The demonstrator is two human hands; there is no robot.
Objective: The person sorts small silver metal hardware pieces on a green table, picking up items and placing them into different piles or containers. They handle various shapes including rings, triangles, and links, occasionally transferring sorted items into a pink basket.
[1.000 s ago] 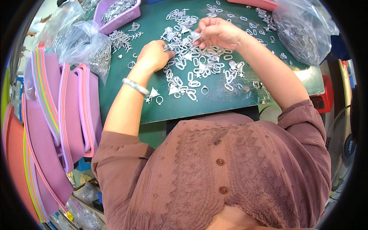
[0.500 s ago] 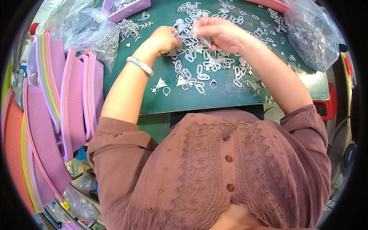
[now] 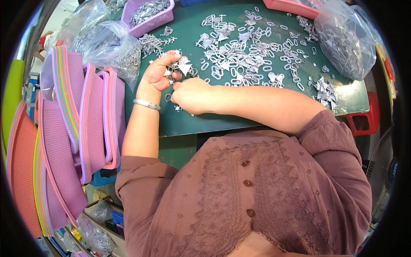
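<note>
My left hand (image 3: 156, 77) is turned palm up at the left part of the green table, its fingers curled around several small silver metal pieces (image 3: 184, 67), among them a flat triangle and star shapes. Right beside it, my right hand (image 3: 192, 95) is closed, knuckles up, its fingertips by the left palm; what they pinch is hidden. A small metal ring (image 3: 168, 98) and a star piece (image 3: 177, 109) lie on the table just under the hands. Farther right spreads a loose heap of silver oval links, rings and flat shapes (image 3: 244, 55).
A purple basket (image 3: 150, 25) of metal parts and a clear plastic bag (image 3: 113, 51) stand at the far left. Another filled bag (image 3: 342, 43) and a pink basket (image 3: 295, 9) are at the far right. Nested purple baskets (image 3: 64, 162) line the left side. A red stool (image 3: 364, 115) stands right.
Both hands have moved left and nearer, away from the heap. My left palm has turned up, showing the metal pieces. My right forearm now crosses the table's front, and my view has shifted slightly.
</note>
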